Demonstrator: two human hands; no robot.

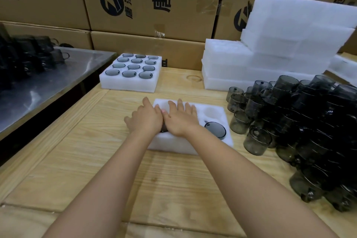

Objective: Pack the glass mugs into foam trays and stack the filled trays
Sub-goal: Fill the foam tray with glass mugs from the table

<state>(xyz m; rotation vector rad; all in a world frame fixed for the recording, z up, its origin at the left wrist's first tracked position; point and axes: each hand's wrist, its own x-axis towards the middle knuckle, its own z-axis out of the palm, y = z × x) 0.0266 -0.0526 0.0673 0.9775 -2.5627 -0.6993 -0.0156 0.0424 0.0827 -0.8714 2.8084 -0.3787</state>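
Fingers (pixel 180 105) on both my hands lie straight and flat and grip nothing. My left hand (pixel 144 120) and right hand (pixel 181 120) press side by side on the tray (pixel 193 147), thumbs touching.

Boxes (pixel 150 2) wall off the space behind the tray, and the table (pixel 108 160) under it is smooth wood. If I lean unevenly, I think the light foam could skate away from me.

The foam stack (pixel 270 54) stands behind the tray to its right. The pile (pixel 301 121) of loose mugs lies just right of the tray, heaped several high. That is my main worry: a careless sweep of my right forearm could send glass rolling or clinking into chips.

The full tray (pixel 131 71) sits behind the tray to the left, all twelve pockets taken.

One mug (pixel 215 129) is seated in the tray's near right pocket. A dark rim (pixel 163 131) shows under my palms, most of it hidden. If that one sits tilted, or its handle misses the slot, pushing harder may crack it or tear the foam.
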